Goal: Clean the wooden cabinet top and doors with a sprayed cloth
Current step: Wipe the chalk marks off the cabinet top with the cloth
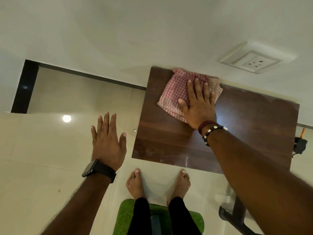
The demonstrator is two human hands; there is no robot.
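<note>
Here the checked cloth (176,92) lies flat under the right hand (198,102)

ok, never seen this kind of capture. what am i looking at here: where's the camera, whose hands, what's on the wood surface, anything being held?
There is no robot here. One wide-angle camera sits on a person's head and looks forward and down, so both arms reach into the picture from below and the bare feet show on the tiled floor.

The dark brown slab is the wooden cabinet top, set against a white wall with a socket plate. On its far left corner lies a red-and-white checked cloth.

The right hand, with bracelets at the wrist, lies flat on the cloth with straight fingers, pressing it to the wood rather than gripping it.

The left hand, with a black watch at the wrist, is spread open over the floor beside the cabinet and holds nothing.
</note>
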